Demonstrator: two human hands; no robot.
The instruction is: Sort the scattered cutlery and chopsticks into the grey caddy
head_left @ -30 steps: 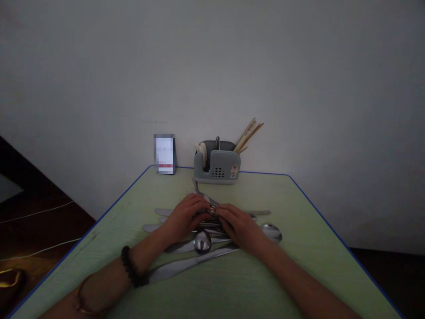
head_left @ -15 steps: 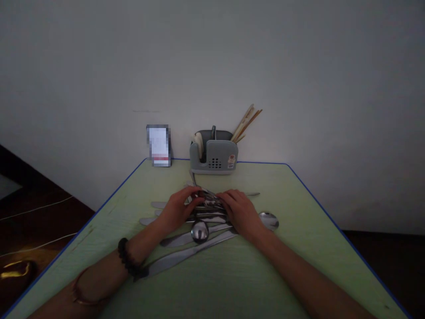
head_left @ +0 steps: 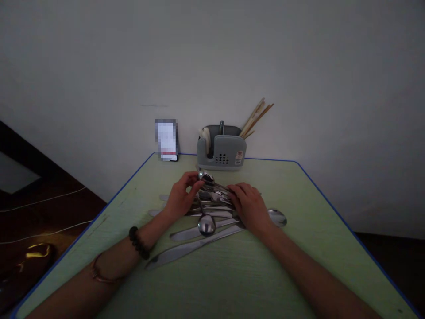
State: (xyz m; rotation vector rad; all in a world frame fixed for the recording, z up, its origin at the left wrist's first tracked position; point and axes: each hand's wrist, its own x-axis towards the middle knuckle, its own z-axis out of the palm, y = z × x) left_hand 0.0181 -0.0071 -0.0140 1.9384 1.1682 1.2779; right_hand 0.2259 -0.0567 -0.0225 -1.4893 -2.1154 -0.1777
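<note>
A pile of steel cutlery point(head_left: 212, 208) lies in the middle of the green table point(head_left: 232, 274): spoons, knives and forks crossing each other. My left hand point(head_left: 181, 197) pinches a spoon at the far side of the pile, and its bowl point(head_left: 206, 176) is raised a little above the rest. My right hand point(head_left: 250, 206) rests on the right part of the pile, fingers curled over the handles. A round spoon bowl point(head_left: 206, 225) and a long knife point(head_left: 192, 246) lie nearest to me.
A grey cutlery holder point(head_left: 222, 153) with chopsticks point(head_left: 255, 117) stands at the table's far edge by the wall. A small blurred card point(head_left: 166, 139) stands to its left. Another spoon point(head_left: 277, 217) lies right of my right hand. Dark floor with cables shows on the left.
My hands have drawn apart over the pile. My left hand has picked up one spoon's end and lifted it. The view has shifted slightly.
</note>
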